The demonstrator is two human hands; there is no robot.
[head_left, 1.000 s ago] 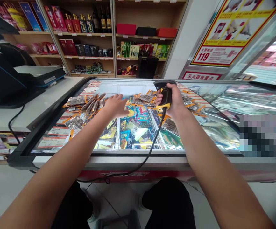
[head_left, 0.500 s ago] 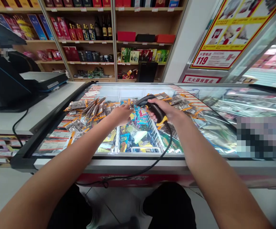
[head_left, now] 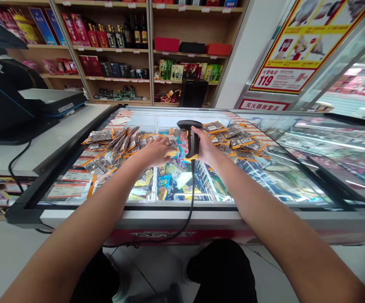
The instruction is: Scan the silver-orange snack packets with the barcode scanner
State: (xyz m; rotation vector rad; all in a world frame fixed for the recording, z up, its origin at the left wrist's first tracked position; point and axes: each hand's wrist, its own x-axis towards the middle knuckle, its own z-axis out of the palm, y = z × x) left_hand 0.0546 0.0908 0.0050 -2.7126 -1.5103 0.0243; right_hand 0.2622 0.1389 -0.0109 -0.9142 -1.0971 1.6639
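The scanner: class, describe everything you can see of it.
The scanner is black with yellow trim, seemingly hard plastic, with a wide head on a narrower handle. It is nearly upright, head uppermost, gripped around the handle by the right hand, above the freezer. A black cord hangs from the handle's base and curves away to the left. Whether it is switched on cannot be told.

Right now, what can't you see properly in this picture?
All in the head view:
What lies right under the left hand: the hand covers it.
The far side of the scanner in the right hand: turned away.
Fine print on the brown packets: too small.
Where the cable ends: the left forearm hides its path.
The right end of the freezer: cut off by the edge.
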